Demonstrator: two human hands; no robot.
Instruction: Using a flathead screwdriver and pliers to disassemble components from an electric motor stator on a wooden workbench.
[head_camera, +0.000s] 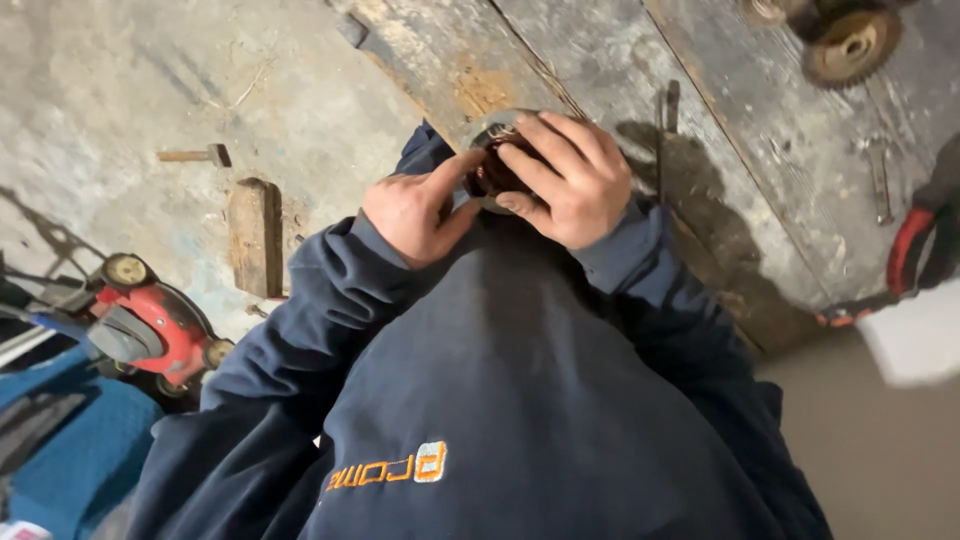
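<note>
Both my hands close around a small round metal part (492, 172) with a grey rim and dark reddish-brown windings inside, held in front of my chest at the edge of a worn wooden bench (600, 60). My left hand (412, 212) grips its left side, index finger stretched along the rim. My right hand (566, 178) covers its top and right side with curled fingers. Most of the part is hidden by my fingers. I wear a dark blue sweatshirt (480, 400).
A toothed metal gear wheel (850, 45) lies on the bench at the top right. Red-handled pliers (905, 255) rest at the right edge. On the concrete floor lie a hammer (195, 155), a wooden block (255, 235) and a red lawn mower (150, 325).
</note>
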